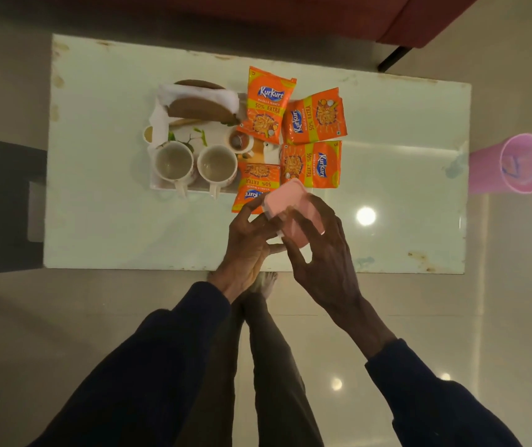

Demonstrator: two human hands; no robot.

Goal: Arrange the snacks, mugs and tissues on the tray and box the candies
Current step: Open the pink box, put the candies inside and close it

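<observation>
Just above the table's [97, 221] near edge, both hands grasp a pink box [293, 214]: left hand [248, 243] pinching its left side, right hand [322, 256] gripping across the lid. Beyond it, two mugs [174, 164] and four snack packets [266, 103] sit on the tray [158, 185].

Dim warm light, lamp glare on table [366, 216], wide-angle edge distortion

I count four orange snack packets [270, 104] [315, 116] [311, 163] [256, 185], two mugs [174, 162] [217, 165], one tray [155, 185], one tissue holder [198, 103], one pink box [293, 214] between my two hands [245, 250] [322, 253], and one pink bin [526, 162]
</observation>
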